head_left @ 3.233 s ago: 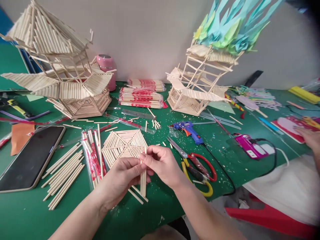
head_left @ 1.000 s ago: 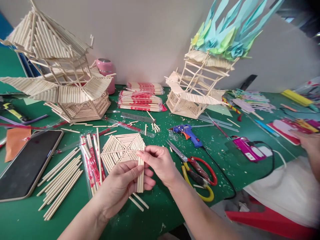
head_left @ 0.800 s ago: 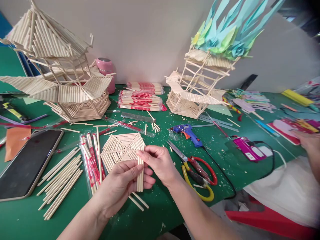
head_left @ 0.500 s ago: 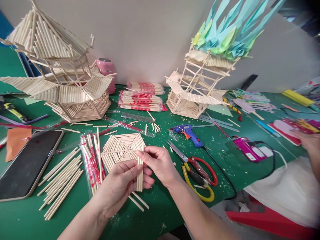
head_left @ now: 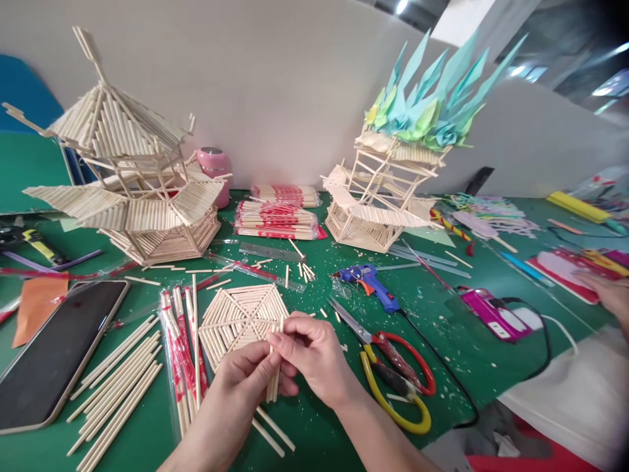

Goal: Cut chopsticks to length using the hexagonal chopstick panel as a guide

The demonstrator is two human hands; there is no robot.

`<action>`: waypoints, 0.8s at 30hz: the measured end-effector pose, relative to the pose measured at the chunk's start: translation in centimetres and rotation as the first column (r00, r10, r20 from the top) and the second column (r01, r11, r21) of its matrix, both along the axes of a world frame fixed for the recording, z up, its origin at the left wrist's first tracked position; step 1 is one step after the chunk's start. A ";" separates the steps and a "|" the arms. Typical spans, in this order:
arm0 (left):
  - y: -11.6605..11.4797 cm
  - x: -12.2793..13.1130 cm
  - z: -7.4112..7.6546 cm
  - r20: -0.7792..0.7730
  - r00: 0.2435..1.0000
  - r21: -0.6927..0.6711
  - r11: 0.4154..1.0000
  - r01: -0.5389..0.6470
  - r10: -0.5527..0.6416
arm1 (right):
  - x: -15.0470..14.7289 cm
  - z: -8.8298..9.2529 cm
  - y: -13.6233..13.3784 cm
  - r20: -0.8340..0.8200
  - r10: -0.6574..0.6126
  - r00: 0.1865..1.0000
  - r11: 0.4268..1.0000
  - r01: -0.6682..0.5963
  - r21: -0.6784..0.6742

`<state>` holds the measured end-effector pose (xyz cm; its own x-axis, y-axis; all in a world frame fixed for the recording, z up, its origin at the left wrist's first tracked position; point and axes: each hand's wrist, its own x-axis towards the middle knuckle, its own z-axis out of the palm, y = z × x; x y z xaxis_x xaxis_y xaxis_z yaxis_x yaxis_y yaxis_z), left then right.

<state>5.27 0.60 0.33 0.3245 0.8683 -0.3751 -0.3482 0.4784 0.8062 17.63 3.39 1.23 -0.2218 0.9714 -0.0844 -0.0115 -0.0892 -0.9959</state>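
Note:
My left hand [head_left: 243,387] and my right hand [head_left: 314,354] meet at the front middle, both closed on a small bundle of short wooden chopsticks [head_left: 272,391] held nearly upright. The thumbs press the bundle from the front; fingers hide part of it. Just behind lies a flat octagon-like panel of chopsticks [head_left: 230,321] with spokes meeting at its centre. Two loose chopsticks [head_left: 275,429] stick out below my left hand. Left of the panel are red-and-clear wrapped chopsticks [head_left: 179,354] and a row of bare ones [head_left: 118,393].
Right of my hands lie scissors [head_left: 393,367] and a blue glue gun [head_left: 368,282] with its cord. A phone [head_left: 63,347] lies left. Two chopstick pavilions [head_left: 147,216] [head_left: 388,190] stand at the back, with chopstick packs [head_left: 278,219] between. Another person's hand [head_left: 612,288] shows far right.
The view has tilted up, so the table things sit lower in the picture. Both hands keep hold of the bundle, which now looks narrower, as if turned.

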 end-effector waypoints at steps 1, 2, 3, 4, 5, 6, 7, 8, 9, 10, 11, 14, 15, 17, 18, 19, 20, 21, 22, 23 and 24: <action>0.0 0.0 -0.1 -0.057 0.998 0.057 0.998 0.004 0.000 | 0.1 0.1 0.0 0.000 0.021 1.000 1.000 -0.021 -0.007; 0.0 -0.1 -0.2 -0.106 0.994 0.106 0.994 0.015 -0.004 | 0.2 0.3 -0.1 0.009 0.040 0.999 0.999 -0.040 -0.010; 0.0 -0.1 -0.3 -0.143 0.990 0.142 0.989 0.033 -0.012 | 0.4 0.4 -0.1 0.031 0.054 0.998 0.999 -0.054 -0.004; 0.0 -0.2 -0.3 -0.168 0.986 0.163 0.985 0.049 -0.021 | 0.6 0.6 -0.1 0.062 0.069 0.996 0.998 -0.069 0.008; 0.0 -0.2 -0.3 -0.185 0.982 0.177 0.982 0.064 -0.031 | 0.8 0.7 -0.1 0.093 0.083 0.992 0.996 -0.085 0.023; 0.1 -0.2 -0.3 -0.199 0.979 0.187 0.979 0.078 -0.040 | 1.1 0.8 -0.1 0.127 0.097 0.987 0.994 -0.103 0.041; 0.1 -0.3 -0.3 -0.211 0.976 0.192 0.977 0.091 -0.050 | 1.3 0.9 -0.1 0.160 0.108 0.981 0.991 -0.119 0.060; 0.0 -0.3 -0.3 -0.219 0.974 0.191 0.976 0.104 -0.061 | 1.5 1.1 -0.2 0.192 0.118 0.974 0.988 -0.135 0.080; 0.0 -0.3 -0.3 -0.223 0.972 0.185 0.976 0.112 -0.070 | 1.6 1.1 -0.2 0.218 0.124 0.968 0.984 -0.148 0.098; 0.0 -0.2 -0.4 -0.223 0.972 0.175 0.978 0.117 -0.077 | 1.7 1.2 -0.3 0.243 0.121 0.963 0.981 -0.153 0.119; 0.0 -0.2 -0.4 -0.222 0.972 0.166 0.979 0.118 -0.079 | 1.7 1.3 -0.4 0.265 0.110 0.958 0.979 -0.151 0.138; -0.1 -0.3 -0.7 -0.242 0.968 0.181 0.978 0.108 -0.062 | 1.5 1.4 -0.7 0.294 0.074 0.953 0.976 -0.129 0.176; 0.0 -0.3 -0.8 -0.258 0.965 0.199 0.974 0.109 -0.056 | 1.4 1.4 -0.7 0.294 0.066 0.954 0.976 -0.123 0.179; 0.0 -0.3 -0.8 -0.280 0.959 0.229 0.966 0.123 -0.056 | 1.3 1.6 -0.8 0.290 0.061 0.955 0.978 -0.115 0.173; 0.0 -0.3 -0.8 -0.281 0.958 0.233 0.964 0.131 -0.062 | 1.4 1.6 -0.8 0.284 0.066 0.957 0.980 -0.115 0.160; 0.0 -0.3 -0.8 -0.278 0.958 0.230 0.964 0.136 -0.069 | 1.4 1.7 -0.8 0.278 0.075 0.958 0.983 -0.119 0.143; 0.0 -0.3 -0.8 -0.273 0.959 0.223 0.965 0.138 -0.074 | 1.5 1.8 -0.8 0.272 0.086 0.958 0.983 -0.126 0.131; -0.1 -0.3 -0.8 -0.264 0.961 0.215 0.967 0.139 -0.079 | 1.6 1.8 -0.8 0.270 0.097 0.958 0.983 -0.134 0.125; -0.1 -0.2 -0.8 -0.252 0.964 0.204 0.969 0.137 -0.083 | 1.7 1.8 -0.8 0.273 0.104 0.956 0.982 -0.143 0.127; -0.2 -0.2 -0.8 -0.233 0.969 0.192 0.973 0.130 -0.084 | 1.7 1.8 -0.8 0.283 0.106 0.953 0.979 -0.150 0.138; -0.2 -0.1 -0.8 -0.209 0.974 0.180 0.976 0.121 -0.082 | 1.7 1.8 -0.8 0.296 0.098 0.950 0.977 -0.149 0.155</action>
